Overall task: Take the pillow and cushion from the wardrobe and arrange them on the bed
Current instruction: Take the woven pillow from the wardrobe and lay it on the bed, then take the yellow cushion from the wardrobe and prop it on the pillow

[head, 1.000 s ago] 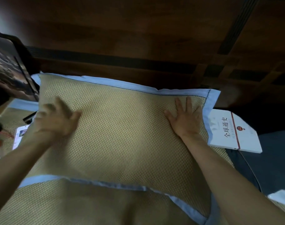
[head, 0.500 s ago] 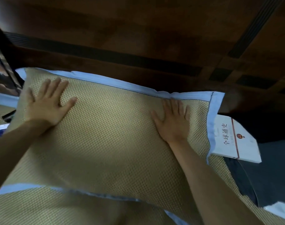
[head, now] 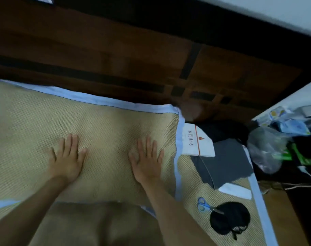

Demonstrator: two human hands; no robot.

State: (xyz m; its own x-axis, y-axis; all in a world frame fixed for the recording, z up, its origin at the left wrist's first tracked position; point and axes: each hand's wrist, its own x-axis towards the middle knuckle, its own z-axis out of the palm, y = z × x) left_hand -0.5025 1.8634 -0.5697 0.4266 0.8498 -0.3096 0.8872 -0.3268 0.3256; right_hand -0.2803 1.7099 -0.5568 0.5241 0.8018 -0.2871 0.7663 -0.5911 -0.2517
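Head view: book (head: 198,141) touches pillow (head: 101,125) edge.

Bare forearms, no sleeves, unadorned hands (head: 105,163)

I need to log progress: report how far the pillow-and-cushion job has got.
Done: the woven pillow with blue trim lies on the bed, at the wooden headboard. In hand: the left hand and right hand press flat on it, smoothing it. Left: no separate cushion can be made out, so that part looks pending.
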